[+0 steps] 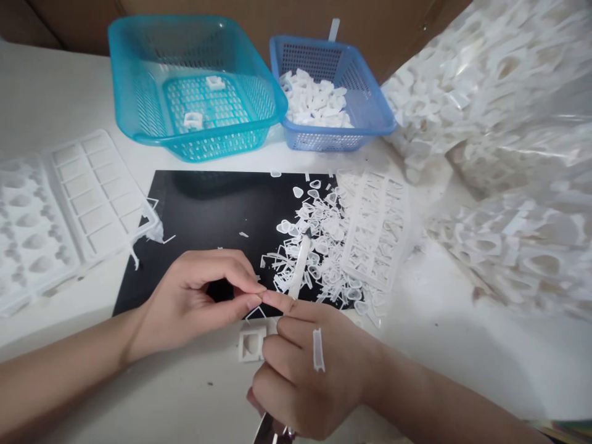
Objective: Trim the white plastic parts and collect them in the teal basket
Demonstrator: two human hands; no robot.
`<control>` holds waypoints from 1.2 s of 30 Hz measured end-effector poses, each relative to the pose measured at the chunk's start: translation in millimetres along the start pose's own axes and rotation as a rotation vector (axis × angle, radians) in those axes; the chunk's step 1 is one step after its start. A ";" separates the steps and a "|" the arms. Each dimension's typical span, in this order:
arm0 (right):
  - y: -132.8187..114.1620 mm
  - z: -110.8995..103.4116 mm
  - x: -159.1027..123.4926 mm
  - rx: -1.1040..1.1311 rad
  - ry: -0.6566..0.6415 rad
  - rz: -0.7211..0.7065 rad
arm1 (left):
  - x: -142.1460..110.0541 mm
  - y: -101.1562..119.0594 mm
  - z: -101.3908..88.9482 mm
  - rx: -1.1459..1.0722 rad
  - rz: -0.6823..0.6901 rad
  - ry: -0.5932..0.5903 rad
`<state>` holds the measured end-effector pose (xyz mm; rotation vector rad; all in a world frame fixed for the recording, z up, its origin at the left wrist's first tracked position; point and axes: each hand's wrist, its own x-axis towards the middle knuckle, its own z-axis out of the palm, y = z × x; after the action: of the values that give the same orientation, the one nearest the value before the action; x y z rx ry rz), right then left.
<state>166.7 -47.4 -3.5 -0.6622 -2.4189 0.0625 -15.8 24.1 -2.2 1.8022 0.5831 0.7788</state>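
My left hand is closed, thumb and forefinger pinched together against the tip of my right forefinger. Whatever lies between them is too small to make out. My right hand has its other fingers curled round a shiny metal tool, mostly hidden at the bottom edge. On the back of that hand rests a small white plastic strip. A square white plastic piece with a round hollow sits just below the fingertips. Beyond my right forefinger, a white stick-like tool with a dark tip lies among white scraps.
A black mat lies under the hands. Behind stand a teal basket with two white pieces and a blue basket of white parts. Moulded white sheets lie left and right. Clear bags of white parts crowd the right.
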 end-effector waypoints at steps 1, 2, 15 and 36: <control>0.0 0.1 0.3 -0.004 -0.001 0.000 | -0.3 0.1 0.1 0.000 0.000 0.005; 0.2 0.1 0.6 -0.008 -0.002 0.002 | -0.7 0.2 0.1 0.001 -0.002 0.010; 0.2 -0.2 1.1 -0.034 0.018 0.004 | -0.6 1.4 -0.3 0.117 0.058 0.037; -1.1 3.4 0.7 0.010 0.001 -0.024 | -13.9 7.5 2.8 0.674 0.513 -0.077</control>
<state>163.8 -47.6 -5.6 -0.6284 -2.4239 0.0649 -22.8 10.0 0.9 2.6550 0.3474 0.9095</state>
